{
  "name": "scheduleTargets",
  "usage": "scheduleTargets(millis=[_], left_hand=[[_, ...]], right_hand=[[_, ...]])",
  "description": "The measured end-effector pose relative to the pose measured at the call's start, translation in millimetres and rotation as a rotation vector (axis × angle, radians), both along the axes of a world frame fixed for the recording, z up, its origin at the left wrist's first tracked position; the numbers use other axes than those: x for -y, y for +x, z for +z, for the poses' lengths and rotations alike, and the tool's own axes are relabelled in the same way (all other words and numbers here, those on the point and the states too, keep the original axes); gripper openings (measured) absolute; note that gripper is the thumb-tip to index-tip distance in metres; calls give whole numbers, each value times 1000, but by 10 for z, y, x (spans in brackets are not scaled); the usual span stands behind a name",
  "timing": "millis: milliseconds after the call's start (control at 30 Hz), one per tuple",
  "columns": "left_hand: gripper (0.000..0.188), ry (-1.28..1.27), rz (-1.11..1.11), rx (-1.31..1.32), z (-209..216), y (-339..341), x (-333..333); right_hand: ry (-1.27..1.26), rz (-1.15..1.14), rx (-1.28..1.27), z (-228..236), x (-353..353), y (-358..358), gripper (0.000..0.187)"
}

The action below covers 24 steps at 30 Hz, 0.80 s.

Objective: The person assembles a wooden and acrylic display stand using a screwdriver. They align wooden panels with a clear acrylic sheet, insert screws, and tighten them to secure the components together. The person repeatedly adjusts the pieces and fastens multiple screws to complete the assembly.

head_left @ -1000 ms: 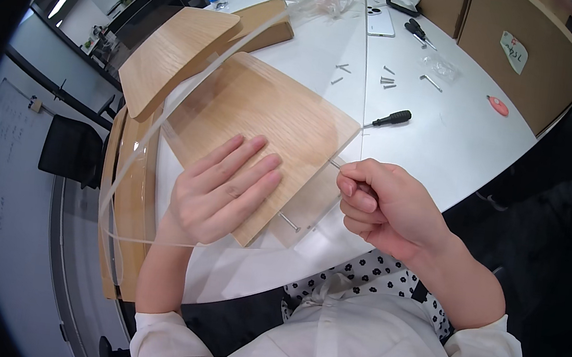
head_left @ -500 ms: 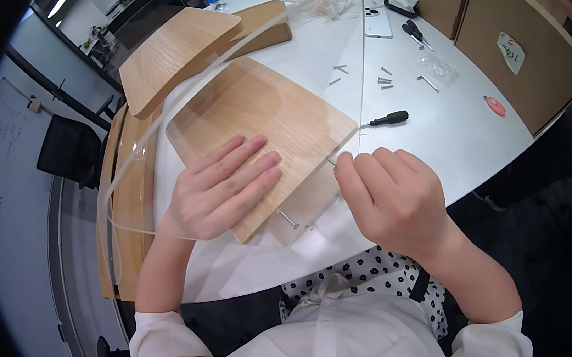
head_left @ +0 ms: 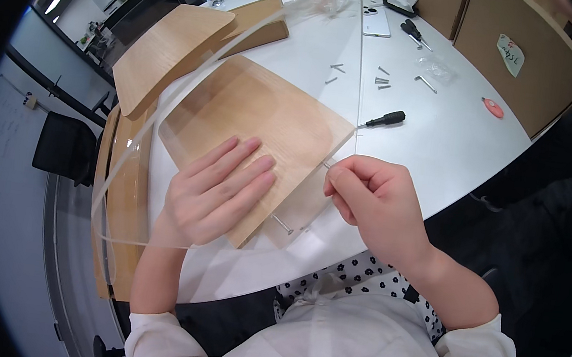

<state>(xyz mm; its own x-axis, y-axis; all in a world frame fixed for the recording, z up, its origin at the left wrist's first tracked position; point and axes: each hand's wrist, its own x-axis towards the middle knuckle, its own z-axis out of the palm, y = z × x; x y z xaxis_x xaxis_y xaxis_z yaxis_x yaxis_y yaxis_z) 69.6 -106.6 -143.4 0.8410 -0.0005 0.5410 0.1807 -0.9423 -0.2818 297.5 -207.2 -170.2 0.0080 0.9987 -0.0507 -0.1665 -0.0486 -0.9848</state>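
Observation:
My left hand (head_left: 216, 191) lies flat with fingers stretched out on a light wooden board (head_left: 265, 112). My right hand (head_left: 376, 200) is closed in a pinch on a metal screw (head_left: 326, 164) at the board's right edge. Nearer to me, a second screw (head_left: 283, 224) sticks out of that same edge. A large clear plastic panel (head_left: 130, 158) with a thick rim surrounds the board; which lies on top I cannot tell. Just beyond my right hand rests a black-handled screwdriver (head_left: 384, 119), its tip by the board's corner.
Several loose screws (head_left: 381, 81), an L-shaped key (head_left: 426, 84), more screwdrivers (head_left: 413, 30), a red cutter (head_left: 492, 107) and a phone (head_left: 376, 23) lie on the white table (head_left: 439, 151). Cardboard boxes (head_left: 522, 58) stand far right. Another wooden board (head_left: 166, 50) is at left.
My right hand has turned and moved slightly lower, with its fingers still at the screw. My left hand stays on the board. The whole view has shifted a little.

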Motion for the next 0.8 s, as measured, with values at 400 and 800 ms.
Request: scheduleTargets(millis=[400, 800], left_hand=[[24, -18, 1, 41, -30, 52, 18], [23, 1, 1, 35, -45, 2, 3]], right_hand=[[553, -261, 1762, -1073, -788, 1092, 32], [153, -180, 641, -326, 361, 809, 24]])
